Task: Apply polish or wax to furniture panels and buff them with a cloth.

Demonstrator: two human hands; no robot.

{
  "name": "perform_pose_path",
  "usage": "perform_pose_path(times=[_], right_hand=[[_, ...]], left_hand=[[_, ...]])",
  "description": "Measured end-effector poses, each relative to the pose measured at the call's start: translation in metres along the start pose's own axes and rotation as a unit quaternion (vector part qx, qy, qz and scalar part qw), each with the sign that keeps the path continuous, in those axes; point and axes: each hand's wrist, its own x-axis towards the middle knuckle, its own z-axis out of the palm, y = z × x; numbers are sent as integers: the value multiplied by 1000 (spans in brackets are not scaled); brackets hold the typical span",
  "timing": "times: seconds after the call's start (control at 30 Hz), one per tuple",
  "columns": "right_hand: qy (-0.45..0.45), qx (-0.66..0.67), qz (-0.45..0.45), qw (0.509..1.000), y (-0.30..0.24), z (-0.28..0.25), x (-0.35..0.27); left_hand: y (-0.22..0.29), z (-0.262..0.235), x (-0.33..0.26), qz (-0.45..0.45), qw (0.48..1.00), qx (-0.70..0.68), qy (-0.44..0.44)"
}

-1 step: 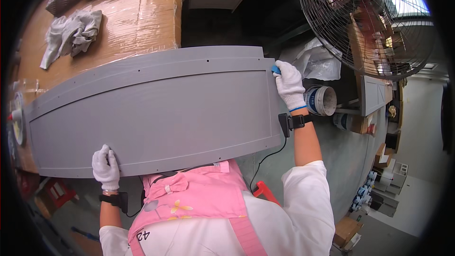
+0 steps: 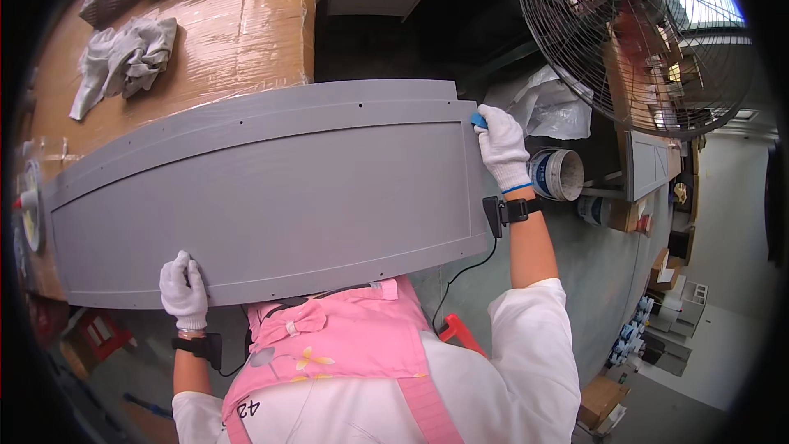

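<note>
A large grey framed panel [image 2: 271,189] with small dark holes along its long edges lies flat before me, its far side over a film-wrapped cardboard surface. White knitted gloves cover both hands. At the near edge, left of my body, my left hand [image 2: 183,289] has its fingers bent and closed over the panel's rim. My right hand [image 2: 502,146] is at the far right corner, closed on a small blue pad [image 2: 478,121]. That pad touches the corner; most of it is hidden by the glove, so its exact kind cannot be told.
A crumpled grey cloth [image 2: 127,62] lies on the wrapped cardboard [image 2: 246,25]. Beyond my right hand stand a white bucket [image 2: 565,175], clear plastic sheeting [image 2: 559,111] and a large caged fan [image 2: 633,41]. A black cable [image 2: 450,284] hangs from my right wrist strap.
The fan's blades have turned. Both hands, the blue pad and the panel look the same.
</note>
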Motion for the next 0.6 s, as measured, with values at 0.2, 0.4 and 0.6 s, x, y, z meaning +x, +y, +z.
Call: perform_pose_path(times=[0.2,0.4,0.6], right_hand=[[26,-42,57,997,14,2,-9],[18,-7,45,999,2,6,-4],[24,35,28,999,-22,9,4]], left_hand=[[-1,0,0,-6,1000,-14,-1],[-1,-2,-3,-37,999,-18,-28],[6,-4,2,-24,1000,-12,-13]])
